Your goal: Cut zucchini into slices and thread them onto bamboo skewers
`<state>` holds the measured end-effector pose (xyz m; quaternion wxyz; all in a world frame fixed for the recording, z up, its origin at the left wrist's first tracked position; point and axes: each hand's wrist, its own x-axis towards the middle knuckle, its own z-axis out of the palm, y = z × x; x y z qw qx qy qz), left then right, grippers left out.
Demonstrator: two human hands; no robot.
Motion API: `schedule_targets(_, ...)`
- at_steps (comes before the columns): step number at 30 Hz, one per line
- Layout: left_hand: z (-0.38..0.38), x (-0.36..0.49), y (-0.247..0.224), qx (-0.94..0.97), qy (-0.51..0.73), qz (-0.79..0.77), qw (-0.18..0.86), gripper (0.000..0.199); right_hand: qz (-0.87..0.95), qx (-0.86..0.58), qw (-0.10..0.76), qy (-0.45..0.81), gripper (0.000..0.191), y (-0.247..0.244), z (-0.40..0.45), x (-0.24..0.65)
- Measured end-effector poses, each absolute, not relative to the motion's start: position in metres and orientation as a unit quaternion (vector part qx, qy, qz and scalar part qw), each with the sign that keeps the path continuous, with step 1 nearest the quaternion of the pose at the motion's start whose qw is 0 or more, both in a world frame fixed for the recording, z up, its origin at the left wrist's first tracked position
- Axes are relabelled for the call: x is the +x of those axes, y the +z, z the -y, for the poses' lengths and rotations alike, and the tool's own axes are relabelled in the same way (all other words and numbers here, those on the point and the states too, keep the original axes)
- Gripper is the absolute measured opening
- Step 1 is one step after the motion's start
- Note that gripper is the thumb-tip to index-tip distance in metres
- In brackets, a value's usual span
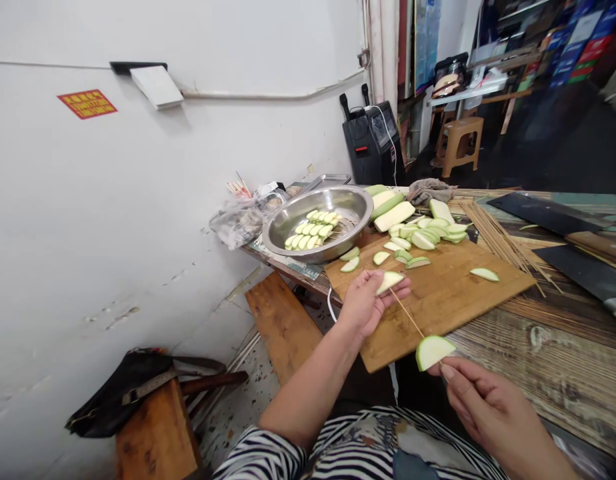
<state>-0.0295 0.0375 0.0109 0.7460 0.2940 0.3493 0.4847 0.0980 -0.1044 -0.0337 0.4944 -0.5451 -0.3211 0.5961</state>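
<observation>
Over the board point(458, 293), the left hand point(371, 301) pinched a slice point(391, 281) between thumb and fingers. The right hand point(481, 393) had thumb and forefinger closed on the near end of a stick point(409, 315), just beside a second slice point(435, 351) threaded there. Loose slices point(425, 239) lay on the board; strung slices point(308, 235) lay in the bowl point(357, 208).

Scuffed white wall point(153, 193) — wooden bench point(283, 323)

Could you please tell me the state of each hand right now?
Left hand: closed, holding a slice between thumb and fingers.
Right hand: closed, holding the stick, with a second slice on it by the fingertips.
</observation>
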Motion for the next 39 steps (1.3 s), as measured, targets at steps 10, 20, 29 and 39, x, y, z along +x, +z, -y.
schedule_targets(10,-0.044,-0.026,0.014,0.216,0.433,-0.311,0.818,0.018,0.34,-0.566,0.489,0.57,0.043,-0.028,0.099,0.099)
schedule_targets(20,-0.039,-0.019,0.014,0.235,0.472,-0.362,0.769,0.019,0.395,-0.574,0.488,0.525,0.036,-0.035,0.092,0.103)
schedule_targets(29,-0.039,-0.015,0.009,0.219,0.491,-0.376,0.755,0.009,0.614,-0.624,0.431,0.218,0.024,-0.046,0.095,0.106)
schedule_targets(39,-0.041,-0.017,0.012,0.206,0.496,-0.36,0.763,0.009,0.22,-0.452,0.513,0.696,0.031,-0.024,0.091,0.094)
